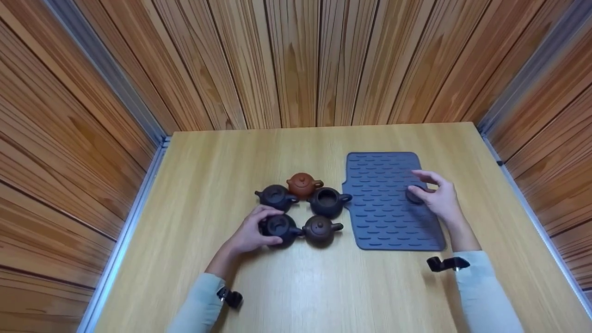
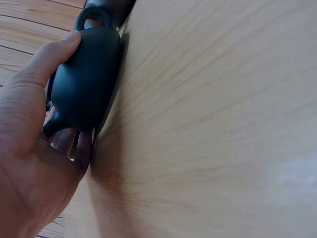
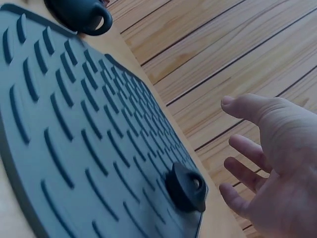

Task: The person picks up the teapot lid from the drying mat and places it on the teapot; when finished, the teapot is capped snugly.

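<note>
My left hand grips a black teapot around its spout side, thumb toward the near side. In the left wrist view, the thumb lies on the pot's body and several fingers show beyond the spout. Over the grey ridged mat, my right hand has its thumb and fingers spread apart beside a small dark lid. That lid lies on the mat in the right wrist view, its looped knob showing, with a gap between it and the right hand.
A lidless dark teapot stands at the mat's left edge. Around it are a reddish-brown teapot, another black teapot and a dark brown teapot. Wooden walls enclose the table at the back and sides.
</note>
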Demonstrator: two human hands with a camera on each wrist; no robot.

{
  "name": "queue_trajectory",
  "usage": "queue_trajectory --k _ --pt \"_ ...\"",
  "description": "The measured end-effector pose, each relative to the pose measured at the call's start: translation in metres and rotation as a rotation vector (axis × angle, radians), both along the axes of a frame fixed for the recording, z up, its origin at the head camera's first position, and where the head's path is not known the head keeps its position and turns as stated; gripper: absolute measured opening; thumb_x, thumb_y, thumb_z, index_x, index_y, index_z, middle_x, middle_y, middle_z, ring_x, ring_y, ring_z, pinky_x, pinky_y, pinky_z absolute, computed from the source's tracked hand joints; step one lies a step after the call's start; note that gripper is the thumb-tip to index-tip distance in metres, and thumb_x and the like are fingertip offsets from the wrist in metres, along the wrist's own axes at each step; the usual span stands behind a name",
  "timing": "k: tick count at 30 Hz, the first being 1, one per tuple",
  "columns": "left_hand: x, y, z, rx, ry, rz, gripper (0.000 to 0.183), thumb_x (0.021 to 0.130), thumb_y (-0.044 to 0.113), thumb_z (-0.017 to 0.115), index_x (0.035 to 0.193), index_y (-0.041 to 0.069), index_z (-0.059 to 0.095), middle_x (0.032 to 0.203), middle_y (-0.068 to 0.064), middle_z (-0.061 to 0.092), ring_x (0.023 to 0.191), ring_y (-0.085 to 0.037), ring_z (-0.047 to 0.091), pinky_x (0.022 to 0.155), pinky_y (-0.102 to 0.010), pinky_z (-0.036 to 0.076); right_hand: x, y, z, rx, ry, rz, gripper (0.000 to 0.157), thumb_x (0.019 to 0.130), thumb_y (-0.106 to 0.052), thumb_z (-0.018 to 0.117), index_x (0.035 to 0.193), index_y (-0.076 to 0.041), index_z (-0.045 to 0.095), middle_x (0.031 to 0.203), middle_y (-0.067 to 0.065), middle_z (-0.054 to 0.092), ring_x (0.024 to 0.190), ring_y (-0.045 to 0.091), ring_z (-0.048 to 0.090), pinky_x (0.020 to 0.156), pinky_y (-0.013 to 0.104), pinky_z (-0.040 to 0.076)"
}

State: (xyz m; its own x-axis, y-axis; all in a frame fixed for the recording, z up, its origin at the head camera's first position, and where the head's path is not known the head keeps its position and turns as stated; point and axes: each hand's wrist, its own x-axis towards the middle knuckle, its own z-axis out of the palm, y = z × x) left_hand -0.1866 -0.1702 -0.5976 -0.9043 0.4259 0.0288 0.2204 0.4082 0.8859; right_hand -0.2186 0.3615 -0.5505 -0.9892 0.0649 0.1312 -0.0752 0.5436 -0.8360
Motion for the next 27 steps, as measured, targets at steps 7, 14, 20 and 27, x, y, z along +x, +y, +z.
queue_trajectory --k 7,14,20,27 --pt "0.0 -0.001 -0.001 -0.008 -0.007 0.006 0.068 0.083 0.017 0.101 0.145 0.014 0.074 0.15 -0.018 0.062 0.147 -0.039 0.056 0.131 -0.06 0.033 0.005 0.007 -0.013 -0.037 -0.097 -0.008 0.051 0.109 -0.018 0.075 0.156 -0.002 0.063 0.165 0.025 0.056 0.151 0.039 0.048 0.103 0.012 0.044" --pt "0.001 0.0 -0.001 0.004 -0.017 0.006 0.068 0.083 0.018 0.101 0.145 0.013 0.074 0.15 -0.017 0.062 0.147 -0.039 0.055 0.131 -0.059 0.032 0.004 0.012 -0.026 -0.061 -0.097 -0.037 0.047 0.108 -0.011 0.076 0.152 0.001 0.067 0.153 0.02 0.059 0.139 0.022 0.054 0.1 0.006 0.047" --pt "0.002 0.0 -0.002 0.011 -0.024 0.007 0.068 0.083 0.017 0.1 0.145 0.014 0.074 0.15 -0.016 0.062 0.147 -0.038 0.055 0.13 -0.057 0.033 0.002 0.021 -0.035 -0.086 -0.11 -0.045 0.044 0.106 -0.005 0.076 0.148 0.005 0.069 0.134 -0.009 0.063 0.119 -0.005 0.058 0.098 0.005 0.049" --pt "0.001 0.0 -0.001 0.002 -0.024 0.015 0.068 0.084 0.017 0.1 0.146 0.013 0.073 0.151 -0.016 0.062 0.149 -0.04 0.055 0.131 -0.061 0.032 -0.001 0.033 -0.037 -0.091 -0.16 -0.045 0.046 0.107 -0.01 0.076 0.15 0.005 0.067 0.129 -0.015 0.06 0.117 -0.004 0.057 0.096 0.002 0.049"
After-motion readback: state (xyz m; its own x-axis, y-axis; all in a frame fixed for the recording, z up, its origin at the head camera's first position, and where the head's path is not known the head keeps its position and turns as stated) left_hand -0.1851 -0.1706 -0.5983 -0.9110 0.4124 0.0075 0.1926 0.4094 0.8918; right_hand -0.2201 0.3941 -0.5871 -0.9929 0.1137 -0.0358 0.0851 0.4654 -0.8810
